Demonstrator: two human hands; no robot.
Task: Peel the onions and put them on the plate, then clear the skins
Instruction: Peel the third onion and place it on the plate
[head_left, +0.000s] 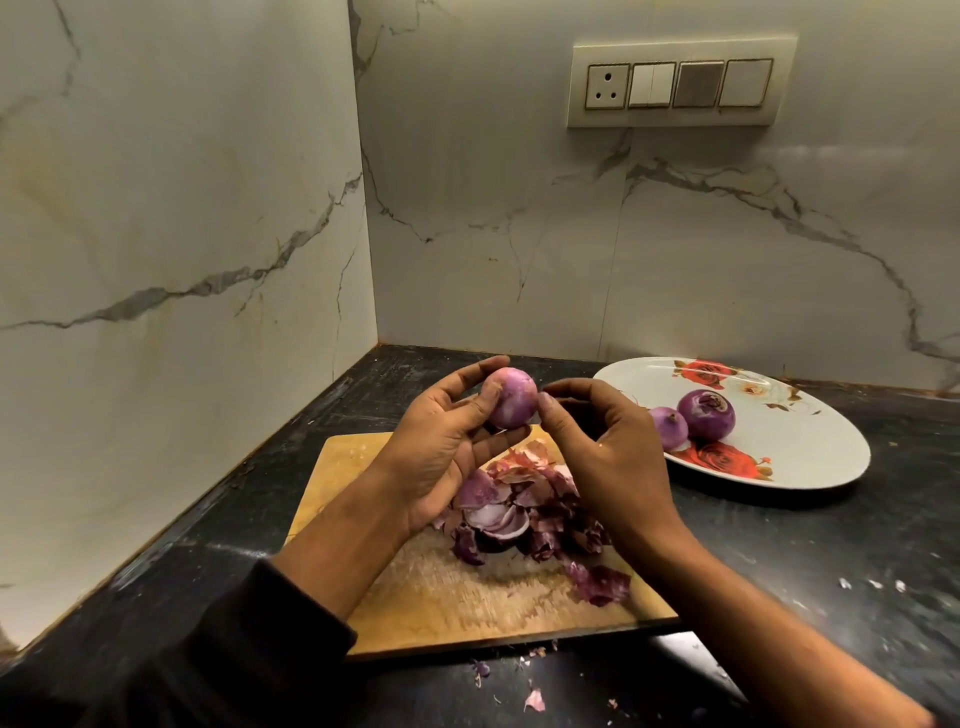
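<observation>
Now | left hand (441, 441) fingers grip peeled onion (510, 397) | right hand (602, 447) fingers curled, pinching beside it

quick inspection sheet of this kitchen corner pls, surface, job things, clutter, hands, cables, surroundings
surface: dark counter, wooden cutting board on it
job's things: one peeled onion in the left hand; two peeled onions on the flowered plate; pile of skins on the board
clutter: skin scraps on the counter before the board
grippers: left holds the onion; right hand fingertips pinched beside it
cables: nothing seen
surroundings: marble walls, switch panel
</observation>
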